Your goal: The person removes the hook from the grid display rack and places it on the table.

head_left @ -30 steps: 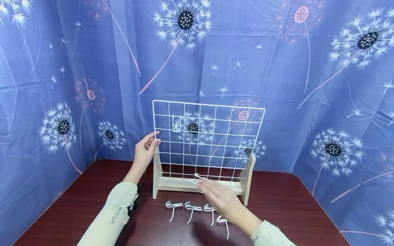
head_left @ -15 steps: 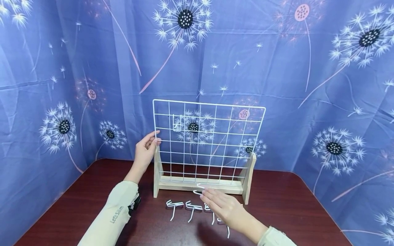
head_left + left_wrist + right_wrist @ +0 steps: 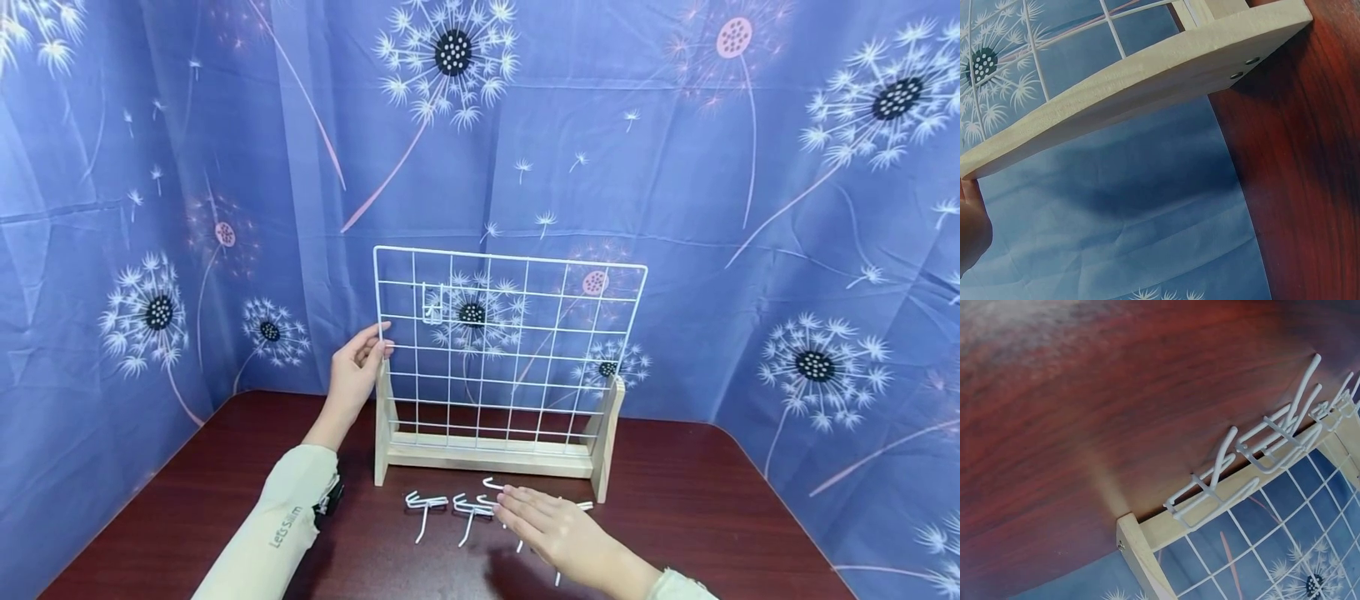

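Note:
My left hand [image 3: 356, 369] pinches the left edge of a white wire grid panel [image 3: 510, 257], which stands upright in a pale wooden stand [image 3: 487, 460]. Part of that hand shows at the edge of the left wrist view. In front of the stand, my right hand [image 3: 551, 533] holds a white wire hook [image 3: 492, 484]; its two bent ends poke out past the fingertips, and the grip itself is hidden beneath the hand. One white double hook [image 3: 432, 319] hangs on the grid's upper left.
Several more white hooks lie in a row on the dark red table [image 3: 697, 500], among them a left one [image 3: 426, 502] and its neighbour [image 3: 472, 507]; my right hand partly covers the others. A blue dandelion-print curtain [image 3: 675, 208] surrounds the table's back and sides.
My right hand has drawn back from the grid's lower bars toward the front with the hook, now overlapping the row of hooks. The left hand keeps its place on the grid.

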`<move>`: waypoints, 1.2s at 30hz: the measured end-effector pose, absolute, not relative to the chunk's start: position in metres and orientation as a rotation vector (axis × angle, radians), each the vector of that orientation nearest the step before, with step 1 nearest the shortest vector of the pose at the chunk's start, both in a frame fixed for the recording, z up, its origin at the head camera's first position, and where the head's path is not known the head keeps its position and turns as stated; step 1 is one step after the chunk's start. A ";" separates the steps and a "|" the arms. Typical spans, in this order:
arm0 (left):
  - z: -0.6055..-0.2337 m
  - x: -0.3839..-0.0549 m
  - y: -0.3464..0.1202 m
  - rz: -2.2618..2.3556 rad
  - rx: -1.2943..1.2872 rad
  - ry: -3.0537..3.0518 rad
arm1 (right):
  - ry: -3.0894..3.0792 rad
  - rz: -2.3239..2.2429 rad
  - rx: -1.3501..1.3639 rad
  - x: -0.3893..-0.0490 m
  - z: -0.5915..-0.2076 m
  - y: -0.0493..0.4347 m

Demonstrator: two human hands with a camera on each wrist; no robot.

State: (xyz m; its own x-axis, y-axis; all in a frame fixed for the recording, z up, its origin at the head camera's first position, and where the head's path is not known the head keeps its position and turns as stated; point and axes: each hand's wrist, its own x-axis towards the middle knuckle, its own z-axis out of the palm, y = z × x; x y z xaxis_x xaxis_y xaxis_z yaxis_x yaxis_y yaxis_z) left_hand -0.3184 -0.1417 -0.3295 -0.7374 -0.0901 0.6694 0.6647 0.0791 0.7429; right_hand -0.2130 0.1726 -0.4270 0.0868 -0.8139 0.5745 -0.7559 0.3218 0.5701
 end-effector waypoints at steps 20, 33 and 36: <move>-0.332 -0.321 -0.143 -1.737 -0.586 -1.780 | -1.770 -0.325 1.551 -0.205 -0.446 0.179; -0.331 -0.322 -0.142 -1.756 -0.581 -1.772 | -1.742 -0.490 1.572 -0.208 -0.450 0.176; -0.331 -0.321 -0.142 -1.754 -0.572 -1.781 | -1.748 -0.524 1.572 -0.208 -0.452 0.175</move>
State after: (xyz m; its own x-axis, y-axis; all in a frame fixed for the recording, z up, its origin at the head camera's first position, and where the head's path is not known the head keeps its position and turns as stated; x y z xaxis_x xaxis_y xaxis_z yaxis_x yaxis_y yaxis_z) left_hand -0.3214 -0.1423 -0.3313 -0.7466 -0.0888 0.6593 0.6579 0.0484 0.7515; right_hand -0.2084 0.1752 -0.4519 -0.0005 -0.9713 0.2379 -0.6803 0.1746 0.7118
